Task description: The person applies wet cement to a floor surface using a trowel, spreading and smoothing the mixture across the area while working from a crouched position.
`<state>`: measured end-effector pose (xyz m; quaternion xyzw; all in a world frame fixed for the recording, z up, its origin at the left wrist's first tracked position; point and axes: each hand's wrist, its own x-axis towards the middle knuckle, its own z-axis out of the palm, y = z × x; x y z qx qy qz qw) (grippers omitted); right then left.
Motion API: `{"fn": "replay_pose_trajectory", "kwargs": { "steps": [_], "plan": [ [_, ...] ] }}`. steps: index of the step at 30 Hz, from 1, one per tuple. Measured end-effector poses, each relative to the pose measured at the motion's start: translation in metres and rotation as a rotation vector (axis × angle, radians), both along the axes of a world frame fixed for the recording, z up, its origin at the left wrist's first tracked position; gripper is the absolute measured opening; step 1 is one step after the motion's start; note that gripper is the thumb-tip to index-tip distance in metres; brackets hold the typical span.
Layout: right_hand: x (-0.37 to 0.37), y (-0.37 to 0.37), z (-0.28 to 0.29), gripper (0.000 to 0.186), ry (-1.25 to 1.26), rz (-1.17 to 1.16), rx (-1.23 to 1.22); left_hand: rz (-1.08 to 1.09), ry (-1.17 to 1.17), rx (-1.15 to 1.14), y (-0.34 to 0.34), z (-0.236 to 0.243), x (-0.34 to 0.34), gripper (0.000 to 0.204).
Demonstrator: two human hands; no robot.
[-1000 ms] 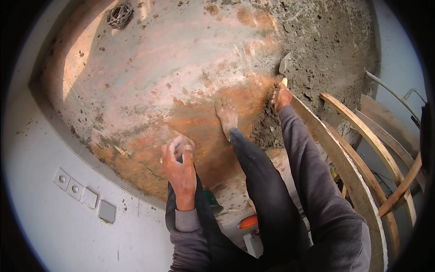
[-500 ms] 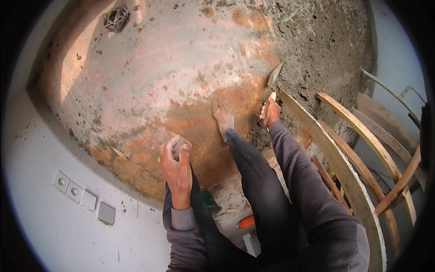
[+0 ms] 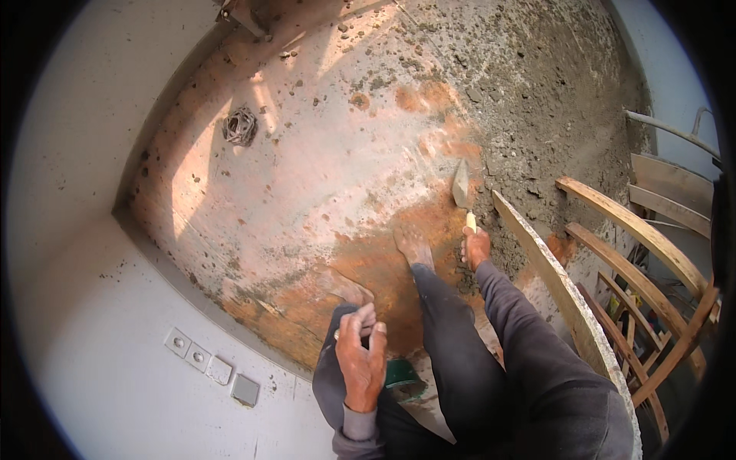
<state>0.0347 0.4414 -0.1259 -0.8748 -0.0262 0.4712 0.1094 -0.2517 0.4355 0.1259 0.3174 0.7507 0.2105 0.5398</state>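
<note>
Two bare hands at work over a rough floor – one on a trowel, one on a knee.

Head view: the right hand (image 3: 477, 247) is closed around the pale handle of a trowel (image 3: 462, 188), whose grey blade points away from the person and lies at the edge of the grey mortar bed (image 3: 552, 100), where it meets the orange-stained floor (image 3: 307, 176). A bare foot (image 3: 412, 244) stands just left of that hand, on the stained patch. The left hand (image 3: 360, 360) rests on the bent left knee, fingers curled loosely and holding nothing – a green object (image 3: 401, 373) shows just beside it. A long plank (image 3: 563, 280) runs along the right arm, curved wooden slats (image 3: 644, 230) beyond it. Socket plates (image 3: 211, 368) sit on the pale wall at lower left, and a tangle of wire (image 3: 241, 126) lies on the floor well away.
</note>
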Motion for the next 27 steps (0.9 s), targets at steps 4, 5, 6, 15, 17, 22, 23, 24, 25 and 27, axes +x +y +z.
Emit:
{"fn": "replay_pose_trajectory", "kwargs": {
  "steps": [4,5,6,15,17,22,23,24,25,27],
  "plan": [
    [-0.030,0.025,-0.008,0.038,-0.129,0.798,0.252,-0.197,-0.030,0.117,0.050,0.043,0.017,0.032],
    [-0.053,0.042,-0.011,0.041,-0.037,0.788,0.285,-0.178,-0.015,0.156,0.061,0.040,0.020,0.032],
    [-0.071,0.059,-0.015,0.041,-0.024,0.865,0.342,-0.156,-0.015,0.188,0.070,0.035,0.027,0.032],
    [-0.192,0.211,-0.061,0.045,0.005,1.041,0.325,-0.248,0.114,0.252,0.119,-0.053,0.008,0.031],
    [-0.165,0.220,-0.071,0.045,-0.045,0.832,0.331,-0.264,0.117,0.206,0.129,-0.055,-0.001,0.031],
    [-0.064,0.216,-0.077,0.034,-0.077,-0.014,0.252,-0.296,0.096,0.169,0.141,-0.066,-0.006,0.029],
    [-0.053,0.218,-0.067,0.032,-0.108,-0.036,0.218,-0.299,0.096,0.173,0.143,-0.065,-0.004,0.028],
    [-0.048,0.219,-0.060,0.030,-0.133,-0.057,0.182,-0.335,0.132,0.190,0.144,-0.065,-0.005,0.027],
    [-0.048,0.220,-0.057,0.028,-0.158,-0.077,0.147,-0.377,0.120,0.142,0.145,-0.066,-0.007,0.026],
    [-0.065,0.213,-0.050,0.026,-0.181,0.220,0.285,-0.460,0.082,0.042,0.148,-0.066,-0.005,0.024]
  ]
}}
